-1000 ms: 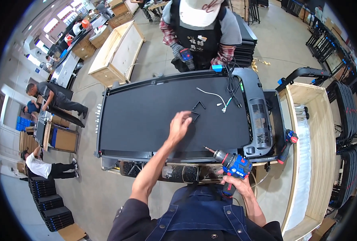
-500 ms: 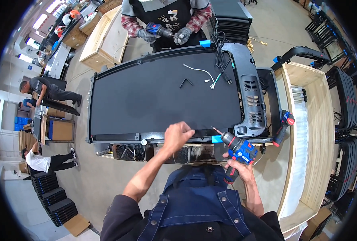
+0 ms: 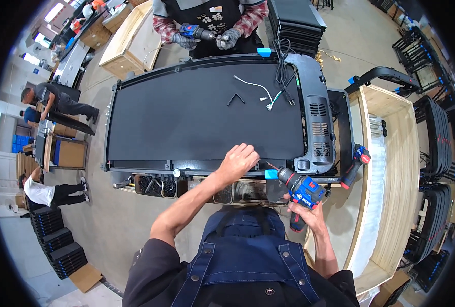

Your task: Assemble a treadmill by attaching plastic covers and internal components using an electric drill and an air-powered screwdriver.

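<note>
A treadmill base with a flat black belt (image 3: pixel 186 112) and a dark motor cover (image 3: pixel 317 92) at its right end lies before me. My left hand (image 3: pixel 239 161) is at its near rail, fingers curled together; whatever they may pinch is hidden. My right hand (image 3: pixel 311 214) grips a blue and black cordless drill (image 3: pixel 303 188) by its handle. The drill's bit points up and left toward the rail, near a blue corner piece (image 3: pixel 271 174) and close to my left fingers. A black hex key (image 3: pixel 235 99) and a white cable (image 3: pixel 255 86) rest on the belt.
Open bins (image 3: pixel 157 186) of small dark parts sit below the near rail. A second drill (image 3: pixel 357 162) is beside a long wooden crate (image 3: pixel 404 199) on the right. Across the treadmill, a gloved co-worker holds another drill (image 3: pixel 197 32). Black cords (image 3: pixel 283 71) hang over the cover.
My left hand has moved right along the near rail, closer to the drill bit, its knuckles turned up. The drill stays in my right hand, and the whole view has shifted slightly.
</note>
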Demonstrator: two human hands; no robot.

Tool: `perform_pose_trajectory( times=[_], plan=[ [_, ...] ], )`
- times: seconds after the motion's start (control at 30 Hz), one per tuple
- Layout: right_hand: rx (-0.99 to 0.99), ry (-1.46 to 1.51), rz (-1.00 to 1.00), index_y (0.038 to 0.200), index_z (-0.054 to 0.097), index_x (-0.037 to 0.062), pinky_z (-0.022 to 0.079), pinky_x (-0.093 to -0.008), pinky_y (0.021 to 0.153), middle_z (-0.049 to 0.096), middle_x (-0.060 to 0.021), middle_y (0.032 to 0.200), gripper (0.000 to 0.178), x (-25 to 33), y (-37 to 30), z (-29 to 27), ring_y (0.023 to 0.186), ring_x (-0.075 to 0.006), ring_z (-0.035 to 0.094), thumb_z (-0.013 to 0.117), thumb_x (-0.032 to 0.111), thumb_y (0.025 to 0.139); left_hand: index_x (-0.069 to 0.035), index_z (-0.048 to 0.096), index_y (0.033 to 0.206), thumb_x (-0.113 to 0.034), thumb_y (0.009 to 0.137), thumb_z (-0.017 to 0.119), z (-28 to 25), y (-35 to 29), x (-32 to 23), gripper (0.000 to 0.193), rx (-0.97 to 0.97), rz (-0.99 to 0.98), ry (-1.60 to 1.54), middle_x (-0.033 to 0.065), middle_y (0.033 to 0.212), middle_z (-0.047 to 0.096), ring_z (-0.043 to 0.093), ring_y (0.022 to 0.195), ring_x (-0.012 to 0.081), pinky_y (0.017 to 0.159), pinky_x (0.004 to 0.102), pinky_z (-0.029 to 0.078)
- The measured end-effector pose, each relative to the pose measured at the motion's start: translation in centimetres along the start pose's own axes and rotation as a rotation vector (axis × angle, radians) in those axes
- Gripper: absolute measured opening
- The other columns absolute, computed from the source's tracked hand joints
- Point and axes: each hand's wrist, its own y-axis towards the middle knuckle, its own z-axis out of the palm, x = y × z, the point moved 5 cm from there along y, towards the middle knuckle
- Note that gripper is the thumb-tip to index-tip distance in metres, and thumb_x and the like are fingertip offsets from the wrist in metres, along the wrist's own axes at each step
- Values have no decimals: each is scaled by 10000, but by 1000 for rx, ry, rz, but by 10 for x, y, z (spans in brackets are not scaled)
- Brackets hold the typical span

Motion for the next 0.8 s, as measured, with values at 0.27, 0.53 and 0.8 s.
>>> perform_pose_trajectory(
  times=[0.27, 0.53, 0.8],
  plan=[
    [62, -849, -83, 981, 631, -31, 516, -372, 710, 649, -131, 765, 310, 55, 46, 9, 687, -225, 615, 739, 122, 734, -46, 569, 874, -115, 779, 762, 18, 1, 21, 225, 119, -81, -224, 97, 911, 527, 555, 877, 291, 773, 401, 509],
    [208, -1094, 122, 884, 639, -56, 515, -410, 702, 669, -184, 753, 270, 70, 83, 22, 672, -323, 625, 727, 122, 701, -51, 543, 830, -90, 757, 756, 22, -3, 26, 229, 97, -93, -256, 99, 890, 499, 540, 864, 297, 760, 410, 513],
    [242, -1170, 91, 867, 664, -28, 524, -427, 729, 682, -179, 761, 280, 67, 94, 33, 716, -333, 662, 763, 165, 689, -37, 550, 828, -63, 805, 655, 24, -5, 29, 111, 104, -97, -262, 109, 895, 510, 549, 865, 299, 743, 409, 517]
  ],
)
